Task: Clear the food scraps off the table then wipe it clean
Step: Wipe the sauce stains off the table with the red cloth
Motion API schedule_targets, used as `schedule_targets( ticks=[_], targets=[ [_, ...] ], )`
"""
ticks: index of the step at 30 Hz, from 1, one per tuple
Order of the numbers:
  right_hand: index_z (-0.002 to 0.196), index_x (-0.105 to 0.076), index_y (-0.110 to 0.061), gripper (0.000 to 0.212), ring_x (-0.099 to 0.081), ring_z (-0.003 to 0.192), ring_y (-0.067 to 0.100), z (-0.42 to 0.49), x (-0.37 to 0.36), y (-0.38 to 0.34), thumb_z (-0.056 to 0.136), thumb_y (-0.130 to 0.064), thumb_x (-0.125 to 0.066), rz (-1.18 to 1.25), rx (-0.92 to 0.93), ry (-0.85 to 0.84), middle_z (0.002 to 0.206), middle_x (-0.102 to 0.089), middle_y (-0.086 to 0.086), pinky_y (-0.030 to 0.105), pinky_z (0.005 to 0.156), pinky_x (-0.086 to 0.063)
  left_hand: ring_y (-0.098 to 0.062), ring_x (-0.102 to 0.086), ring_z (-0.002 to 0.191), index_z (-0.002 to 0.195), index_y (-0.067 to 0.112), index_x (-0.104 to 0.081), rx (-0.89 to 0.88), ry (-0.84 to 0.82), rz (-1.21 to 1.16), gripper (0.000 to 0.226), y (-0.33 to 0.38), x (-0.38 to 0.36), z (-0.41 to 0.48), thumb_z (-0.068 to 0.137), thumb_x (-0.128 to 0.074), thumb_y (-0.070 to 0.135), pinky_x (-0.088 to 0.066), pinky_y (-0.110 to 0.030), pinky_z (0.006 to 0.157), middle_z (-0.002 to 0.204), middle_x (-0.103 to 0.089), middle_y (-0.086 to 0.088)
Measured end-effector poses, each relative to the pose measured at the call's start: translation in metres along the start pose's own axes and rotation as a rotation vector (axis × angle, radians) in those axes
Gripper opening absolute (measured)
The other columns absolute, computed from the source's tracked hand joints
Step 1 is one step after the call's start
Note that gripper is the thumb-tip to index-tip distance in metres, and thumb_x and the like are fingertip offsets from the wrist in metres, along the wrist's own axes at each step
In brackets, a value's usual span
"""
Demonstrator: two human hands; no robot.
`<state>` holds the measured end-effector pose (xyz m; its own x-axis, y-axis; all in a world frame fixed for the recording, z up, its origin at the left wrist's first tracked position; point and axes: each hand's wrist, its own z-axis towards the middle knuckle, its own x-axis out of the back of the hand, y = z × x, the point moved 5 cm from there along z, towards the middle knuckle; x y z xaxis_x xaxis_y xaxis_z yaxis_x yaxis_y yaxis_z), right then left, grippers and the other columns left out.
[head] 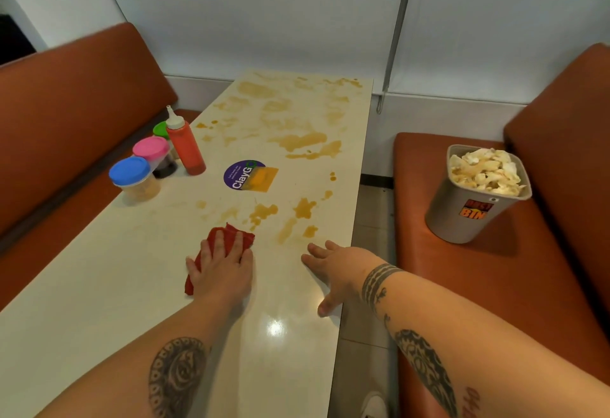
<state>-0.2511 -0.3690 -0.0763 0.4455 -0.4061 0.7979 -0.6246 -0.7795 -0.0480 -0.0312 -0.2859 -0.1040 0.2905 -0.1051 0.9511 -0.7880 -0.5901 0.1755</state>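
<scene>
Wipe step, by my read: no scraps showed on the table (99, 285), and the bin (462, 219) sat full well right of the ClayGo sticker (244, 175). Left hand (224, 269) lay flat, fingers spread, pressing the red cloth (224, 236) just nearer than the sticker. Right hand (336, 265) was splayed near-right of it at the table edge, holding nothing. Sauce stains (298, 141) lay around and beyond the sticker. Next move: firm pressed strokes toward them.

Your single head camera looks forward and down from close above your left hand (224, 269) and right hand (336, 269), facing along the table (158, 292) beyond them.
</scene>
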Motion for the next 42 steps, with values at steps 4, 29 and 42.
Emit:
schedule_targets(
  ticks=[4,29,42],
  targets=[
    [0.160,0.009,-0.037,0.123,0.008,0.156,0.020,0.003,0.001,0.008,0.073,-0.076,-0.069,-0.019,0.034,0.032,0.167,0.015,-0.018,0.057,0.117,-0.035,-0.030,0.011,0.156,0.160,0.041,0.006,0.053,0.017,0.005,0.060,0.000,0.001,0.014,0.103,-0.011,0.050,0.006,-0.060,0.122,0.170,0.013,0.000],
    [0.161,0.009,-0.014,0.148,0.012,0.156,0.027,0.030,0.022,0.072,0.060,-0.082,-0.074,0.047,-0.016,0.135,0.169,0.016,0.004,0.048,0.127,-0.005,-0.017,0.017,0.155,0.160,0.044,0.006,-0.322,0.019,0.087,0.056,0.135,-0.015,0.005,0.106,-0.007,0.051,0.011,-0.049,0.125,0.169,0.014,0.007],
    [0.160,0.014,-0.016,0.148,0.018,0.154,0.024,0.033,0.015,0.073,0.061,-0.077,-0.078,0.139,0.003,0.141,0.167,0.023,0.000,0.049,0.127,-0.003,-0.022,0.019,0.155,0.161,0.042,0.000,-0.123,-0.092,-0.088,0.058,0.166,0.002,0.073,0.104,-0.005,0.053,0.017,-0.056,0.121,0.170,0.013,0.004]
  ],
)
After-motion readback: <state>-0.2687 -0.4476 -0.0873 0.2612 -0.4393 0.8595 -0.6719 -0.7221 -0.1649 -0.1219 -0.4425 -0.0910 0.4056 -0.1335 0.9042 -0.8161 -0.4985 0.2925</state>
